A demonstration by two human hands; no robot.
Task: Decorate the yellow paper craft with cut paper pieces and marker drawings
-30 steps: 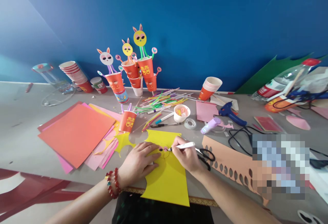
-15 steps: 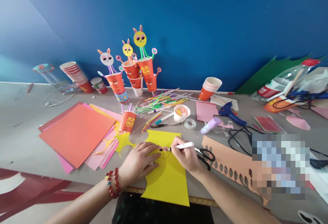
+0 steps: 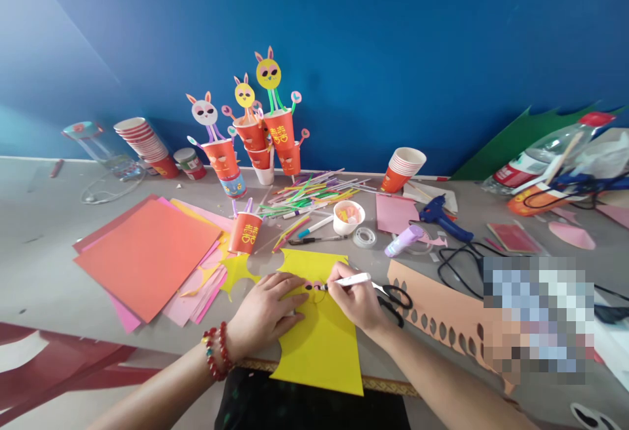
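Note:
A yellow paper sheet with cut-out edges lies in front of me and hangs over the table's front edge. Two pink and black eye pieces sit on it, with a thin curved line drawn around them. My left hand presses flat on the sheet's left side, fingers spread. Pinched in my right hand is a white marker, its tip at the right eye piece. Black-handled scissors lie just right of that hand, partly hidden by it.
Bunny-faced cup figures stand by the wall. Coloured sticks, a white bowl, a tape roll and a blue glue gun lie beyond the sheet. Orange paper is stacked left; a peach sheet with holes lies right.

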